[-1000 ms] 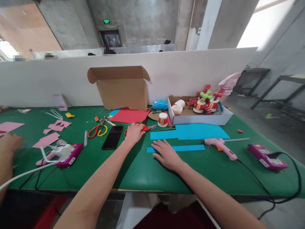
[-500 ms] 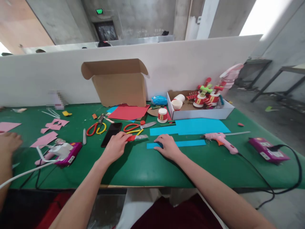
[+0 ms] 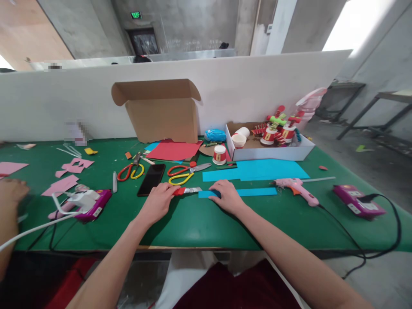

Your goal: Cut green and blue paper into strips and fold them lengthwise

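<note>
gripping a red-handled cutter (image 3: 180,192), the left hand (image 3: 159,199) has its fingers closed on the handle, the blade tip at the left end of a narrow blue strip (image 3: 259,192) lying on the green tabletop (image 3: 186,234). the right hand (image 3: 228,197) curls over the strip; whether its fingers pinch it, i cannot tell. the step seems to be lining blade up with paper; the next move calls for fingertips clear of the edge.

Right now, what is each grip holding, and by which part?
The left grip holds the knife by its red handle, blade free. The right grip is on the blue strip, near its left end; whether it pinches it cannot be told.
</note>
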A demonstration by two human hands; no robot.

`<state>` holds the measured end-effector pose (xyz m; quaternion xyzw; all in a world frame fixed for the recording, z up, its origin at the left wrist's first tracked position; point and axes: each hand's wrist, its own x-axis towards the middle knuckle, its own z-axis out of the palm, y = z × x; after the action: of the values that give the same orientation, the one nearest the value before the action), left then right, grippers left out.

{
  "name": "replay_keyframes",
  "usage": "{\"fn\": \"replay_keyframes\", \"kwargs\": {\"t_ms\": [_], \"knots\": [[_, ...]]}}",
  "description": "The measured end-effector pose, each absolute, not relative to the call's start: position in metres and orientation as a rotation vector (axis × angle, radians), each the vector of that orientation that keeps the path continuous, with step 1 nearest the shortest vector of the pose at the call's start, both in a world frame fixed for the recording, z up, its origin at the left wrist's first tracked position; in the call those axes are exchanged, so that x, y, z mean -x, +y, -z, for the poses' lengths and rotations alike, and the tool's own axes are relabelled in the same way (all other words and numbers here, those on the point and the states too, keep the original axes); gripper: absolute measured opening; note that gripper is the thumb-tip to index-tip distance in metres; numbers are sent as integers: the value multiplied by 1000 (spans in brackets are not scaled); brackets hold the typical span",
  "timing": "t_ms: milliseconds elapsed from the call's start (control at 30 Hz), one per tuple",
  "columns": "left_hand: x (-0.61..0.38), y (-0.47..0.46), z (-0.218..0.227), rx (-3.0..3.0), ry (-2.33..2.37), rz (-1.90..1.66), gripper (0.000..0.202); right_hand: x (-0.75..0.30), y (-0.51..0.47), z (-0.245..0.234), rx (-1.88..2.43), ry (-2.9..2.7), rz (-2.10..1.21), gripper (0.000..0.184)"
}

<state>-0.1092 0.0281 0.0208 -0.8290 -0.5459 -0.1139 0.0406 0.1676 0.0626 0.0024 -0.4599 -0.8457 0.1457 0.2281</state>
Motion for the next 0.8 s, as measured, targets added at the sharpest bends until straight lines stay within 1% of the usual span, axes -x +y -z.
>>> {"fn": "replay_keyframes", "kwargs": {"t_ms": [200,367,533,667,800], "knots": [[107,24,-20,2593,-1649,337,37,-168,65,-1,1150,-2367,-411,34],[106,21,-16,2643,-1637,327,39,-169,67,3,1030,-2465,-338,25],[105,17,-15,2664,-1642,269,47,-167,67,6,1007,-2496,-272,21],[105,16,-14,2651,-1657,223,52,-166,72,9,1013,-2426,-424,22],[107,17,-12,2658,-1649,254,47,-166,77,12,1044,-2320,-594,20]]}}
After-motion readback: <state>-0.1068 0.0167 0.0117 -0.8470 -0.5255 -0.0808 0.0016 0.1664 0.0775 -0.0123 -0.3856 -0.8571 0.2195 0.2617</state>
